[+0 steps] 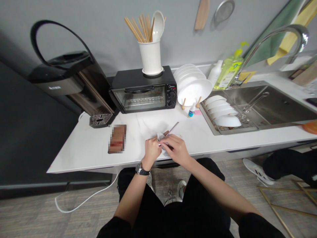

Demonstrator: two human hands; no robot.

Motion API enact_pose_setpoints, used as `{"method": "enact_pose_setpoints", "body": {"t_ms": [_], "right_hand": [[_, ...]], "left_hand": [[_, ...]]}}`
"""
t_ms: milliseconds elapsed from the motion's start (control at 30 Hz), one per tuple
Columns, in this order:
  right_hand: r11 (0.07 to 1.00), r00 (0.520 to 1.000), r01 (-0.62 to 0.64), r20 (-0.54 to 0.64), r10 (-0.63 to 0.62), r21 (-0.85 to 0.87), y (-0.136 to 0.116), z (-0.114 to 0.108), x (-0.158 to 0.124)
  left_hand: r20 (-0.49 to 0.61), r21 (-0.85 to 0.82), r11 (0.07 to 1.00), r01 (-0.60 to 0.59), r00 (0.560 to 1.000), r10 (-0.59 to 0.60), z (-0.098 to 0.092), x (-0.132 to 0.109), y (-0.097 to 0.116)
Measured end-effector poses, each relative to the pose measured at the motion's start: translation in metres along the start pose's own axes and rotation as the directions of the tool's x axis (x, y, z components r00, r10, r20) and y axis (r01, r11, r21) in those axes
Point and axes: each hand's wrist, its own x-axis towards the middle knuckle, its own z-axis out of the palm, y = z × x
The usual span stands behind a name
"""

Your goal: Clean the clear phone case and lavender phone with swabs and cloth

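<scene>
My left hand [152,150], with a watch at the wrist, is closed around a crumpled white cloth [160,136] above the counter's front edge. My right hand [177,148] pinches at the same spot, its thumb and fingertips against the left fingers. Between the hands is what looks like a pair of glasses [174,128]; one thin arm sticks out to the upper right, and the rest is mostly covered by fingers. Beyond them, a small white bottle with a blue label [191,110] stands upright by a pink slip [197,112].
A blurred brown item [117,138] lies left on the white counter [81,155]. Behind are a black drinks machine [74,79], a toaster oven [143,94] bearing a chopstick holder [151,58], and racked plates [195,91]. Bowls [224,112] sit in the sink [279,102]. Another person's shoe [257,170] shows right.
</scene>
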Motion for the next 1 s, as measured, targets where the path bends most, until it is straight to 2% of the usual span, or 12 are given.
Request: {"method": "enact_pose_setpoints", "body": {"t_ms": [133, 233, 367, 500, 600, 700, 800, 933, 1000], "right_hand": [[0.999, 0.999, 0.039, 0.008, -0.039, 0.014, -0.002, 0.0, 0.001], [1.0, 1.0, 0.019, -0.001, -0.019, 0.002, 0.009, -0.009, 0.005], [0.992, 0.989, -0.104, -0.109, 0.096, -0.068, 0.035, -0.027, 0.013], [0.971, 0.955, -0.235, -0.199, 0.221, -0.051, 0.057, -0.039, 0.02], [0.962, 0.94, -0.272, -0.224, 0.257, -0.035, 0.061, -0.04, 0.021], [0.965, 0.946, -0.257, -0.218, 0.241, -0.048, 0.054, -0.034, 0.018], [0.982, 0.974, -0.18, -0.153, 0.17, -0.057, 0.035, -0.022, 0.011], [0.999, 0.998, -0.045, -0.036, 0.044, -0.03, 0.005, -0.002, 0.0], [1.0, 1.0, -0.008, -0.017, 0.008, -0.011, -0.004, 0.004, -0.003]], "left_hand": [[-0.02, 0.004, 1.0, -0.02, 1.0, 0.02, 0.001, 0.0, -0.003], [-0.065, -0.093, 0.995, -0.018, 0.998, 0.012, -0.005, 0.001, 0.001], [-0.089, -0.204, 0.978, -0.033, 0.996, 0.015, -0.014, 0.001, 0.007], [-0.083, -0.194, 0.981, -0.027, 0.996, 0.011, -0.016, -0.002, 0.009], [-0.088, -0.186, 0.982, -0.029, 0.996, 0.012, -0.016, -0.003, 0.009], [-0.095, -0.187, 0.982, -0.039, 0.995, 0.022, -0.016, 0.0, 0.01], [-0.079, -0.166, 0.986, -0.028, 0.997, 0.015, -0.014, 0.003, 0.011], [-0.022, -0.039, 0.999, -0.012, 1.0, 0.011, -0.006, 0.004, 0.004], [-0.003, 0.007, 1.0, -0.03, 1.0, 0.03, -0.002, 0.003, 0.0]]}}
